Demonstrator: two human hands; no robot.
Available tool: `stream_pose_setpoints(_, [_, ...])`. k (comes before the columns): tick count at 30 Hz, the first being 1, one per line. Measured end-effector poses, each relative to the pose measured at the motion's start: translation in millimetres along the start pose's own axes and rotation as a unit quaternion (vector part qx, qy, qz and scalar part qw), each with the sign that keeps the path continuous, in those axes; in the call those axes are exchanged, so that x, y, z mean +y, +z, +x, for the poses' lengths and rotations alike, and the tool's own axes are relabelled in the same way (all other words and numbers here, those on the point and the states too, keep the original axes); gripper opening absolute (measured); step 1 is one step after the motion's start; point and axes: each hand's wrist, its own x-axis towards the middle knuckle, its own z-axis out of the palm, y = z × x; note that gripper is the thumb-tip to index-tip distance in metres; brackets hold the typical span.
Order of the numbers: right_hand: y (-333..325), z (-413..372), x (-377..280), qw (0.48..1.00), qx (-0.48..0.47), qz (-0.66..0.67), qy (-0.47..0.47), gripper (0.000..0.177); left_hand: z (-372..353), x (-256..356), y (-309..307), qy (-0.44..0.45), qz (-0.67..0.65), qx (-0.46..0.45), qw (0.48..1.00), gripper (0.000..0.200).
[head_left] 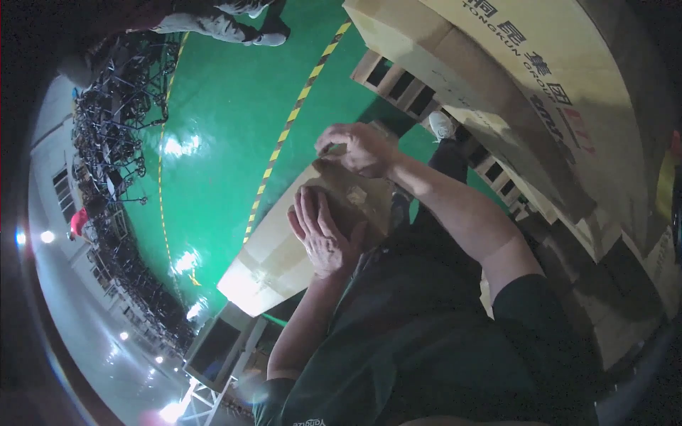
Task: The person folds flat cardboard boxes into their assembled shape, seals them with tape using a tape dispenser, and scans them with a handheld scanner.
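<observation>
A cardboard carton [266, 245] lies tilted in front of my body, its near end close to my dark shirt. My left hand [327, 234] rests flat on its upper face, with fingers stretched out and the thumb apart. At the carton's far edge is my right hand [361, 149], fingers curled in and closed near the corner. Whether a flap, tape or something else is between those fingers is hidden. A small torn or scuffed patch [356, 194] shows on the cardboard beside the hands.
Large printed cartons [511, 78] stand on wooden pallets [401, 84] at the right. Yellow-black tape [291, 121] crosses the green floor [220, 106]. Dark metal frames [114, 128] line the left side. Another person's legs [213, 27] show at the top left.
</observation>
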Motion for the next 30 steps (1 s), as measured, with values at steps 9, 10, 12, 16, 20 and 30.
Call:
stream_pose_setpoints(9, [7,-53,-3,0.998,-0.019,-0.052,0.020,0.032,-2,0,-1,0.006,0.000,0.007,1.000,0.073])
stream_pose_setpoints(10, [4,-43,1,0.997,-0.032,-0.066,0.031,0.033,-1,1,0,0.006,-0.001,0.004,1.000,0.073])
stream_pose_setpoints(12, [3,-1,-5,0.994,-0.039,0.041,0.088,0.044,-3,3,0,0.001,0.003,0.001,1.000,0.073])
stream_pose_setpoints(16, [48,48,30,0.986,-0.150,0.034,0.069,0.032,-1,3,-1,0.003,0.001,0.011,1.000,0.070])
stream_pose_setpoints(20, [56,57,66,0.979,-0.124,-0.099,0.130,0.042,6,-4,0,0.006,-0.001,0.016,1.000,0.071])
stream_pose_setpoints(30, [-5,-157,-19,0.902,0.052,-0.047,0.427,0.023,4,0,1,0.020,0.019,0.021,0.999,0.081])
